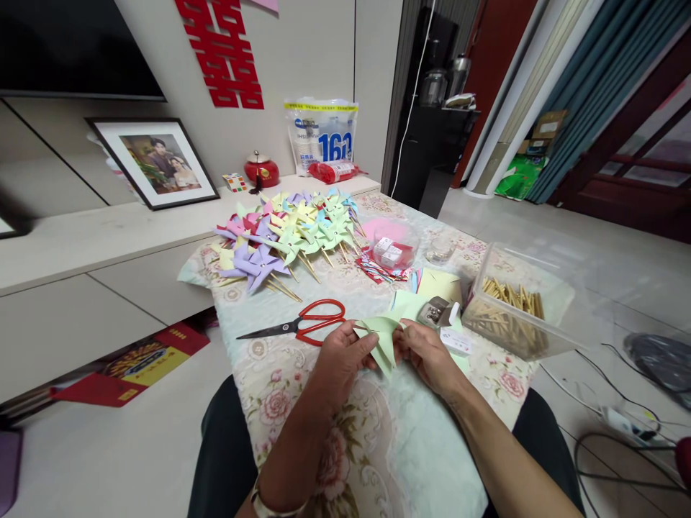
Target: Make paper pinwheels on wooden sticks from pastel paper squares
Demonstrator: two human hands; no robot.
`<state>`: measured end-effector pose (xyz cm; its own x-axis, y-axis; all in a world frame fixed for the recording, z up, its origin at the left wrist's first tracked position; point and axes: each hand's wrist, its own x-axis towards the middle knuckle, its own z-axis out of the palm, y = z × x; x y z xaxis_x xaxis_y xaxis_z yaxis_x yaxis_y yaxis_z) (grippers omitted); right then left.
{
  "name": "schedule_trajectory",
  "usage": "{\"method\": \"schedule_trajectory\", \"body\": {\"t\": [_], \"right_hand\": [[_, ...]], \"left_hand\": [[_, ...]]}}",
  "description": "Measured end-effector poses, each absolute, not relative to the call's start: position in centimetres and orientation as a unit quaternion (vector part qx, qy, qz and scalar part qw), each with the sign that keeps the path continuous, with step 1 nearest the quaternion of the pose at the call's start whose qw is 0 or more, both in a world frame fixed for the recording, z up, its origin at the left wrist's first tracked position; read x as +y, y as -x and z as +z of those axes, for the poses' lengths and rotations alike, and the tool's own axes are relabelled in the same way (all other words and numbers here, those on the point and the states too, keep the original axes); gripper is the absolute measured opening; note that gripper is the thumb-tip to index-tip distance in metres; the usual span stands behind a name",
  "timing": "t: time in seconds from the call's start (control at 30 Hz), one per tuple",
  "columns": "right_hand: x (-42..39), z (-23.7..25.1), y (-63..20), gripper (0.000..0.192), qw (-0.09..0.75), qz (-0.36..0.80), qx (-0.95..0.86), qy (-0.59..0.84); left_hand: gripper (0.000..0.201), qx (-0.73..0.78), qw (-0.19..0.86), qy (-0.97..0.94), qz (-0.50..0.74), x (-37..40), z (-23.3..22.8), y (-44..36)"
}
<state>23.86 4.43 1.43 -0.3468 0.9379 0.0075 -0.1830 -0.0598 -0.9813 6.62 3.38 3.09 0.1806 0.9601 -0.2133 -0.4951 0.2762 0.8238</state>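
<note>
Between my two hands is a light green paper pinwheel [384,337] with folded blades. My left hand [345,352] pinches its left side between thumb and fingers. At its right edge, my right hand [424,350] has thumb and fingers closed on the paper; the fingertips are partly hidden. Red-handled scissors [296,327] lie just left of my left hand, blades pointing left. Close beyond my right hand are a small open box of metal pins [432,311], a white small box [455,340] and pale yellow paper sheets [438,283].
A heap of finished pinwheels [296,226] on sticks covers the table's far left. A clear plastic bin [507,324] of wooden sticks stands at the right edge. A round clear tub [393,244] sits at the back. The floral tablecloth [275,410] lies under everything.
</note>
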Motion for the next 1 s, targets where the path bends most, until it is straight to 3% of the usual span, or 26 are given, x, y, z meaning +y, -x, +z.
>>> {"method": "schedule_trajectory", "body": {"t": [0.17, 0.37, 0.67, 0.8, 1.0], "right_hand": [[4.3, 1.8, -23.5, 0.056, 0.432, 0.643, -0.480, 0.412], [4.2, 1.8, -23.7, 0.057, 0.459, 0.649, -0.483, 0.366], [3.7, 2.7, -23.2, 0.076, 0.470, 0.392, -0.658, 0.439], [3.7, 2.5, -22.8, 0.065, 0.469, 0.310, -0.689, 0.458], [3.8, 1.7, -22.9, 0.052, 0.513, 0.362, -0.620, 0.472]], "left_hand": [[0.041, 0.385, 0.706, -0.304, 0.511, 3.3, 3.2, -6.8], [0.037, 0.418, 0.664, -0.307, 0.538, 3.7, 2.6, -6.9], [0.022, 0.543, 0.516, -0.377, 0.545, 3.7, 2.3, -6.8], [0.022, 0.533, 0.520, -0.405, 0.530, 3.6, 2.5, -7.2], [0.030, 0.517, 0.575, -0.368, 0.516, 3.6, 2.1, -7.4]]}}
